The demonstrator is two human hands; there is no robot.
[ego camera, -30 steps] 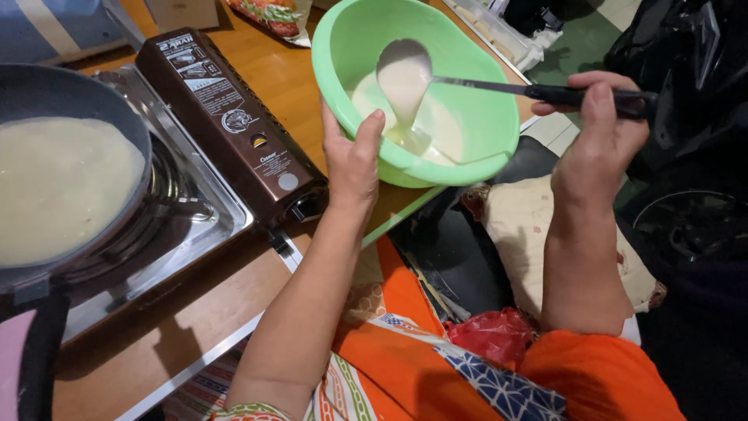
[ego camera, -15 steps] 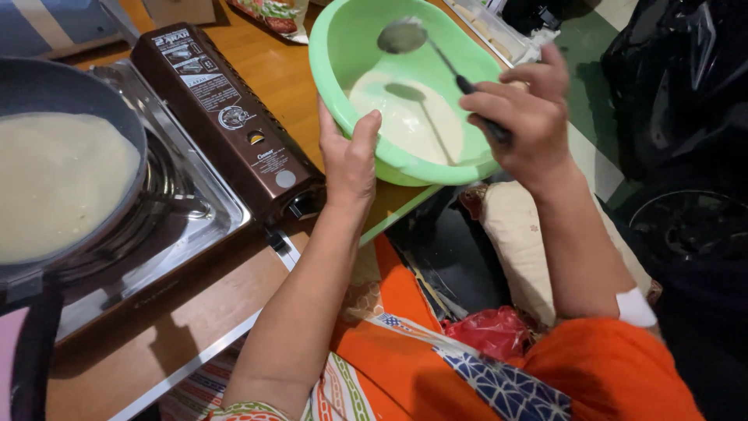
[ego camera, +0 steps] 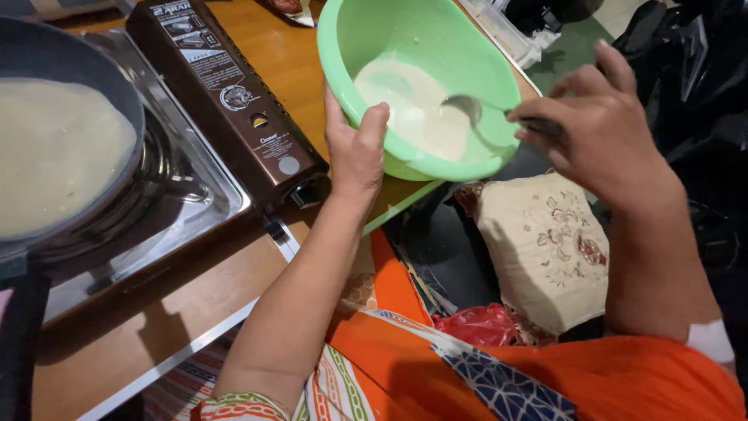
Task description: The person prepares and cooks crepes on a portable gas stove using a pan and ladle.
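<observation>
The left hand (ego camera: 354, 152) grips the green bowl (ego camera: 389, 47) at the table's (ego camera: 148, 312) front edge; the right hand (ego camera: 604, 129) dips a ladle (ego camera: 467, 107) into batter (ego camera: 413, 105). A pan (ego camera: 86, 93) sits on the stove (ego camera: 234, 101).

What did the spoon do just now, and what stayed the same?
The right hand lowered the ladle: a second ago it was lifted above the batter, coated and dripping; now its scoop is down in the batter. The left hand kept its grip on the green bowl rim. The pan with its flat batter stayed on the stove.
</observation>
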